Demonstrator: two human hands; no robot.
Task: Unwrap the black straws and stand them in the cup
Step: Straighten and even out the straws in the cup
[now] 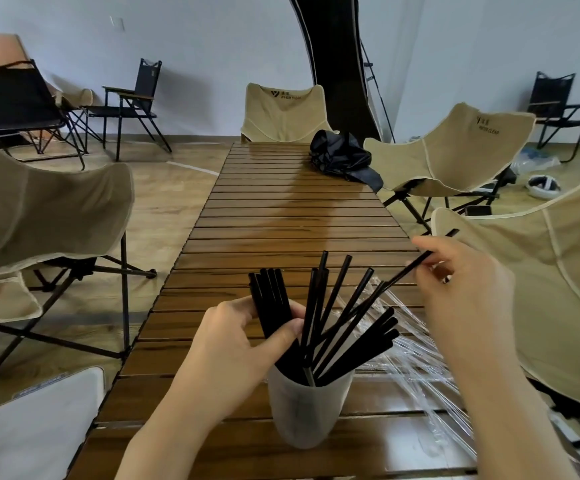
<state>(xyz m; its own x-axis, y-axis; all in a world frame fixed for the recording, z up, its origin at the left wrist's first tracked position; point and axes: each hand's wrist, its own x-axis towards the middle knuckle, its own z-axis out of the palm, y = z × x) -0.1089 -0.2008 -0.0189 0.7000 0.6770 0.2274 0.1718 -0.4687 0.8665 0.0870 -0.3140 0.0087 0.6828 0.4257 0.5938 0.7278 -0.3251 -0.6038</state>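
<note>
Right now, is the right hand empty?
No: the right hand pinches a single black straw, held up to the right of the cup.

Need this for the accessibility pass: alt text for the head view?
A person's left hand grips a bundle of black straws at a frosted cup holding more fanned-out straws, while the right hand pinches a single straw. Clear wrappers lie beside the cup on a slatted wooden table ringed by beige camp chairs.
</note>
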